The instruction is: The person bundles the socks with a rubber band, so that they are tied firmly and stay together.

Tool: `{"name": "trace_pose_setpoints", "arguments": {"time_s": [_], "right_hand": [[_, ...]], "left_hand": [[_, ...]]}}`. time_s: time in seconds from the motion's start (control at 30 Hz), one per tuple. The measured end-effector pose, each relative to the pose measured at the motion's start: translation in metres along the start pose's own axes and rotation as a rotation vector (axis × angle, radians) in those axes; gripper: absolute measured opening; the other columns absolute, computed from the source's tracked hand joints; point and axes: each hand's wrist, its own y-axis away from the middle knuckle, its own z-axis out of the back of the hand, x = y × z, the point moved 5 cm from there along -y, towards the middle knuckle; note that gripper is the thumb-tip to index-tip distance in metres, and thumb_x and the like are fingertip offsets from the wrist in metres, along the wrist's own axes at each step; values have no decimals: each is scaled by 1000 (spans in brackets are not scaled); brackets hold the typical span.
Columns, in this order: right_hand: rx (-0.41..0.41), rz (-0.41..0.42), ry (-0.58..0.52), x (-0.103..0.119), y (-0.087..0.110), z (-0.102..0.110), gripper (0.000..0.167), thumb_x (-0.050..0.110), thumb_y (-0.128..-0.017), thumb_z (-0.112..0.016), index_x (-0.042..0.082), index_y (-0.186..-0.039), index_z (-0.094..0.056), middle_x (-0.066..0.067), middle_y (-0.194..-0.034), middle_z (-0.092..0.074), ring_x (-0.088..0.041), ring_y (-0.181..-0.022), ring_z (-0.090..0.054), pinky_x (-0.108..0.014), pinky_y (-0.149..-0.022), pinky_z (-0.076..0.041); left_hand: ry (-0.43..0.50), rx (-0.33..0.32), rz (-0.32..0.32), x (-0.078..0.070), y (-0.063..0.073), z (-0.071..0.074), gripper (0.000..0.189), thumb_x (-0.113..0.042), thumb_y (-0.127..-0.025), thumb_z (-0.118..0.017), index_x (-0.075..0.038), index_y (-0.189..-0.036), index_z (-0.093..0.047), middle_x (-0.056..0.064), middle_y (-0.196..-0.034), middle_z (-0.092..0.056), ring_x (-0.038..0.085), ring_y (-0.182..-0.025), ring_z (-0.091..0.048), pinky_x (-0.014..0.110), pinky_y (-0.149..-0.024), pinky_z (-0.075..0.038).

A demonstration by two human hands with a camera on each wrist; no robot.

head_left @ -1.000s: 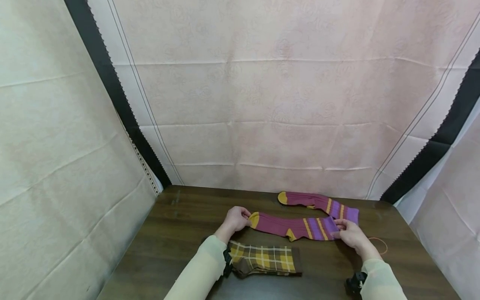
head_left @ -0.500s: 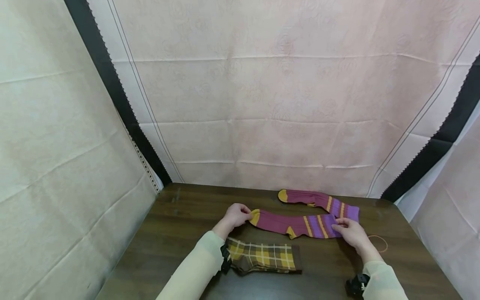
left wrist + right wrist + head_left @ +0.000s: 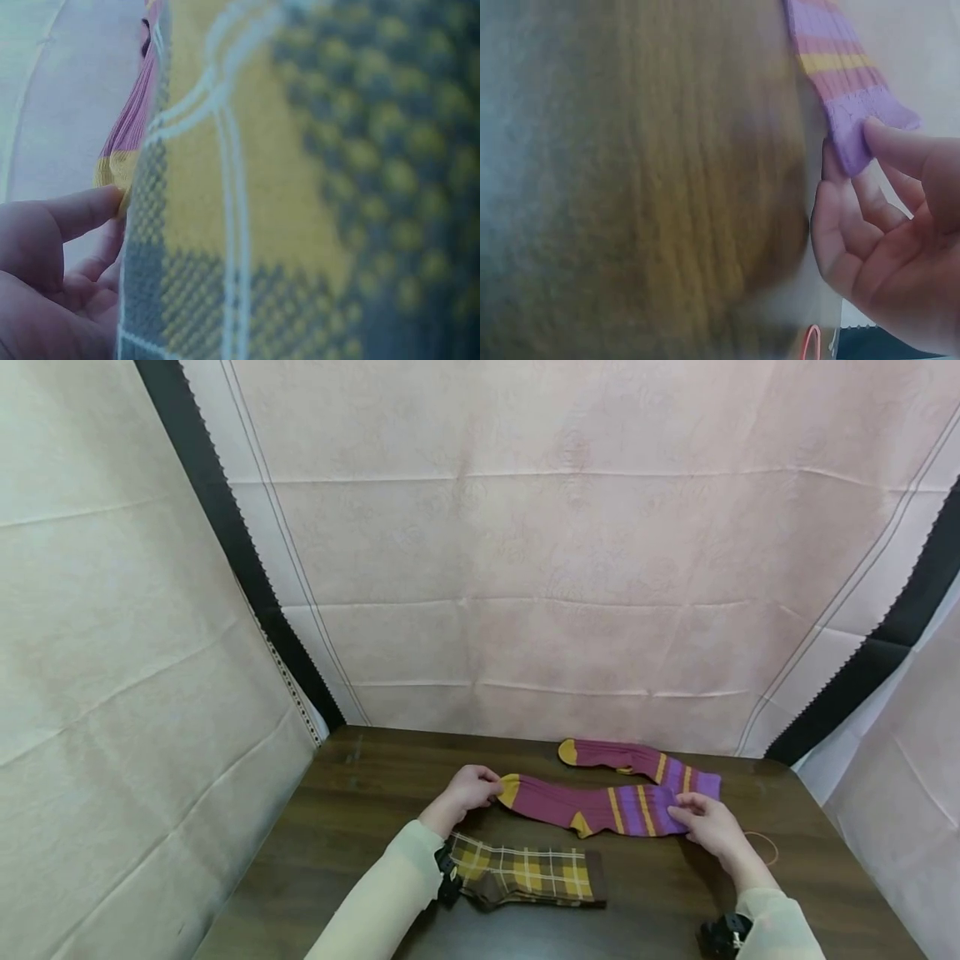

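A maroon sock (image 3: 555,802) with purple and yellow stripes stretches sideways between the two hands in the head view. Its yellow toe is pinched by the left hand (image 3: 467,792), thumb against fingers, as the left wrist view also shows at the toe (image 3: 120,169). The right hand (image 3: 708,827) pinches the purple cuff (image 3: 859,124) between thumb and fingers. Behind lies a matching sock (image 3: 615,755), its cuff end close to the held one. Below the left forearm and wrist camera sits a yellow and brown plaid sock (image 3: 528,874), which fills much of the left wrist view.
The dark wooden table (image 3: 360,827) meets a pale fabric backdrop (image 3: 525,568) at its far edge. A thin rubber band (image 3: 770,846) lies beside the right wrist. Pale cloth walls also flank the table at left and right.
The held sock has been drawn slightly straighter. The right hand has shifted a little to the right with the cuff, and the left hand slightly up and left. The other socks stay put.
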Motion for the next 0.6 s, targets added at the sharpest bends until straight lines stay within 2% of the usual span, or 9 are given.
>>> {"name": "trace_pose_setpoints", "arguments": {"time_s": [0.2,0.33,0.6], "right_hand": [[-4,0,-107,2,5,-6,44,24,-109,-66,-9,-136,-55,-18,-117,-67,-17,-94,-66,-32,-77,-62],[-20,11,-171,7,9,-10,46,23,-109,-67,-10,-138,-53,-12,-112,-69,-15,-89,-72,-31,-77,-63],[-38,47,-252,24,15,-17,47,19,-108,-67,-13,-139,-53,-8,-108,-72,-12,-86,-72,-31,-80,-63]], "left_hand": [[49,-22,-15,1,2,7,15,-7,-104,-68,3,-114,-70,12,-102,-72,26,-90,-71,43,-84,-62],[97,-45,-32,2,3,12,16,-6,-105,-66,4,-117,-68,13,-103,-75,24,-86,-71,44,-84,-63],[225,-55,-68,-6,11,25,23,-8,-106,-67,7,-123,-65,17,-109,-75,21,-84,-72,44,-85,-64]]}}
